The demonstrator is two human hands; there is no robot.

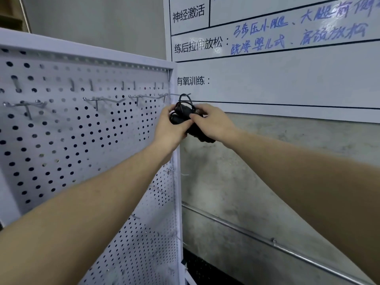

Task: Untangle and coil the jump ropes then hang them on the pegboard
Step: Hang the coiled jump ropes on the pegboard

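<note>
Jump rope (186, 118), bundled small with its black handles together, is being held up at the right edge of the white pegboard (86, 128), its thin cord loop (184, 98) hanging over the tip of a wire hook (176, 94). Left hand (169, 128) is gripping the handles from the left; right hand (211, 123) is pinching them from the right. It looks light. The cord seems springy and liable to uncoil, so holding the stiff handles and guiding the loop seems wisest.
</note>
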